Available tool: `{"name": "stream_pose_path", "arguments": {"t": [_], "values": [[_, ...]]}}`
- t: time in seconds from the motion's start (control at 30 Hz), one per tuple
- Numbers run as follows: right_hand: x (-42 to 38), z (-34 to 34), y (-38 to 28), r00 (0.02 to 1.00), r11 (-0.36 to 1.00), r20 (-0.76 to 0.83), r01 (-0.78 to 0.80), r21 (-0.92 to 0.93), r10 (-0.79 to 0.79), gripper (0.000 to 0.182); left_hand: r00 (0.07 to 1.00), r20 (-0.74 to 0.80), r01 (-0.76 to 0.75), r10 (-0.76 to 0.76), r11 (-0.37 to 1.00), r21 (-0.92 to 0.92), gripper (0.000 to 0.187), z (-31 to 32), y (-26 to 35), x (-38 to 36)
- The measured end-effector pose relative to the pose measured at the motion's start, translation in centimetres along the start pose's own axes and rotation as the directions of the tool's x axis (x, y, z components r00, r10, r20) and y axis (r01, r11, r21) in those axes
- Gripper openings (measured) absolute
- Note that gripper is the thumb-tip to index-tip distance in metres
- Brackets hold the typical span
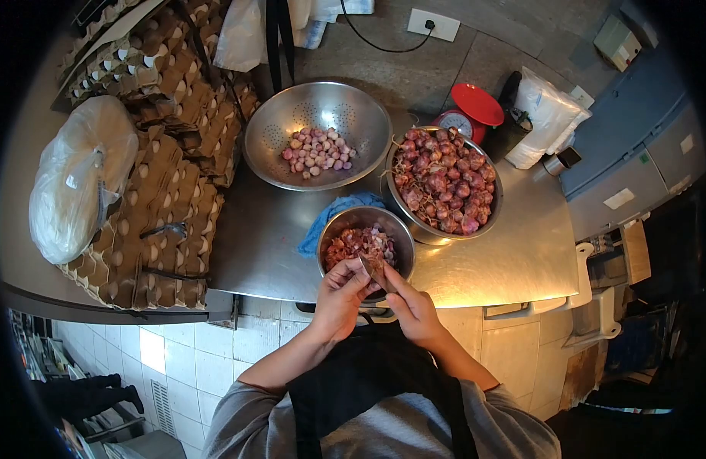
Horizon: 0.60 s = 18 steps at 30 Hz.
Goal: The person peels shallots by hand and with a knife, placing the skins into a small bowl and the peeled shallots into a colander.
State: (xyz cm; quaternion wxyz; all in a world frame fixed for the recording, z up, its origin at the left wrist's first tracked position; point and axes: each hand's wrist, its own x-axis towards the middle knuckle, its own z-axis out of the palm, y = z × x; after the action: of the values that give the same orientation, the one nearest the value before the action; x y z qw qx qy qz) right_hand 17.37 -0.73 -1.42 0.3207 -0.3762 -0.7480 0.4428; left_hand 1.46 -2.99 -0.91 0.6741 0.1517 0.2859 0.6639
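Note:
My left hand (339,294) and my right hand (411,304) meet at the near rim of a small steel bowl (334,228) full of reddish shallot skins. Between the fingertips sits a small shallot (376,277), mostly hidden. A thin knife blade (370,265) sticks up from my right hand against it. Beyond, a steel bowl (492,208) holds many unpeeled shallots (442,180). A large colander (269,126) holds a small heap of peeled shallots (318,150).
Stacked cardboard egg trays (163,176) and a tied plastic bag (76,177) fill the left. A blue cloth (327,216) lies beside the small bowl. A red kitchen scale (467,111), white bag (548,115) and wall socket (433,24) stand behind. The steel counter (513,252) ends just before my hands.

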Motion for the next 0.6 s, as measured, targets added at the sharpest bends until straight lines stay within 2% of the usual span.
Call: {"name": "stream_pose_path", "arguments": {"t": [0.1, 0.2, 0.23, 0.27, 0.3, 0.37, 0.4, 0.5, 0.57, 0.6], "values": [[0.2, 0.5, -0.4, 0.999, 0.999, -0.033, -0.027, 0.033, 0.028, 0.042, 0.999, -0.016, -0.028, 0.028, 1.000, -0.001, 0.011, -0.1, 0.1, -0.1], [1.1, 1.3, 0.1, 0.992, 0.995, -0.115, 0.052, 0.089, -0.042, 0.037, 0.995, -0.063, -0.073, 0.076, 0.996, 0.052, 0.014, -0.1, -1.0, -0.3], [1.3, 1.4, 0.0, 0.994, 0.989, -0.102, 0.042, 0.139, -0.028, 0.034, 0.992, -0.087, -0.090, 0.096, 0.993, 0.079, 0.016, 0.0, -1.3, -0.5], [1.6, 1.6, 0.0, 0.996, 0.981, -0.089, 0.033, 0.190, -0.016, 0.032, 0.995, -0.058, -0.081, 0.084, 0.995, 0.057, 0.021, -0.1, -1.1, -0.5], [1.8, 1.6, 0.0, 0.997, 0.971, -0.076, 0.024, 0.239, -0.006, 0.030, 0.994, -0.039, -0.097, 0.102, 0.989, 0.112, 0.022, -0.3, -1.1, -0.3], [1.9, 1.2, -0.7, 0.990, 0.885, 0.009, -0.132, 0.446, 0.143, 0.029, 0.990, -0.001, -0.135, 0.138, 0.967, 0.217, 0.023, -0.9, -1.1, 0.0], [2.0, 1.1, -1.0, 0.976, 0.817, 0.066, -0.211, 0.537, 0.208, 0.028, 0.994, -0.012, -0.101, 0.105, 0.977, 0.186, 0.026, -0.6, -0.7, 0.1], [2.3, 0.8, -1.1, 0.955, 0.695, 0.120, -0.280, 0.663, 0.270, 0.026, 0.999, -0.033, -0.011, 0.015, 0.992, 0.123, 0.033, 0.4, 0.1, 0.3], [2.5, 0.9, -0.9, 0.963, 0.742, 0.093, -0.254, 0.620, 0.252, 0.026, 0.999, -0.045, 0.026, -0.021, 0.992, 0.125, 0.037, 0.1, 0.3, 0.5], [2.5, 1.0, -0.9, 0.966, 0.776, 0.077, -0.244, 0.581, 0.245, 0.026, 0.999, -0.024, -0.024, 0.029, 0.975, 0.220, 0.038, 0.0, 0.1, 0.5]]}}
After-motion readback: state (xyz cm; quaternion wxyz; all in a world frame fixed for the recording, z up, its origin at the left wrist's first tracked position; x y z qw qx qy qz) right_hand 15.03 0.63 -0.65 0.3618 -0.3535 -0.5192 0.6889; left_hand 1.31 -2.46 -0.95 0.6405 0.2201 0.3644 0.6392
